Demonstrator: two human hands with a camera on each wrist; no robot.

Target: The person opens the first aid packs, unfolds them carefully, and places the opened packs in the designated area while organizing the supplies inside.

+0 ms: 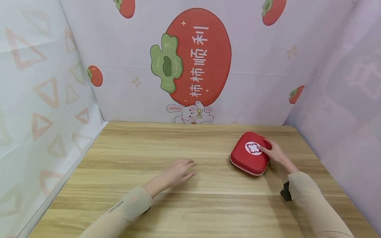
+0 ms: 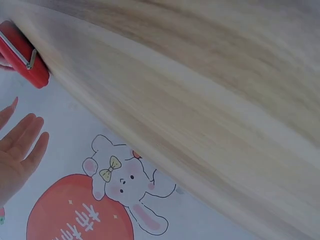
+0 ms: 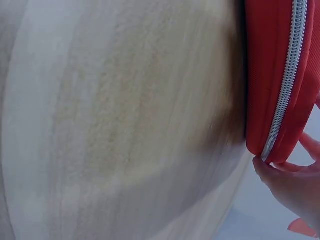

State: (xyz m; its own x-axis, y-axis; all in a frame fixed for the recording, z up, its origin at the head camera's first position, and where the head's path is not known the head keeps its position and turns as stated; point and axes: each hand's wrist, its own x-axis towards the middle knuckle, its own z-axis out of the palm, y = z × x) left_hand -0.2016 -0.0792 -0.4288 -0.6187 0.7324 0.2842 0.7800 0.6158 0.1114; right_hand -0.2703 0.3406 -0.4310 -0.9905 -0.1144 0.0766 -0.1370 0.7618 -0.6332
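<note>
A red zippered first-aid case [image 1: 250, 155] with a white round emblem lies on the right part of the wooden table. My right hand [image 1: 275, 152] grips its right edge, with a digit over the top beside the emblem. In the right wrist view, fingers [image 3: 270, 172] meet the corner of the case where the silver zipper [image 3: 290, 65] ends. My left hand [image 1: 179, 172] is held over the middle of the table, left of the case and apart from it. Its fingers [image 2: 35, 152] are loosely extended and spread, with nothing in them.
The wooden table [image 1: 134, 148] is bounded at the back by a white cloth [image 1: 125, 99] printed with persimmons and a rabbit. More printed cloth [image 1: 38, 109] hangs along the left side, and a further sheet [image 1: 351, 109] along the right.
</note>
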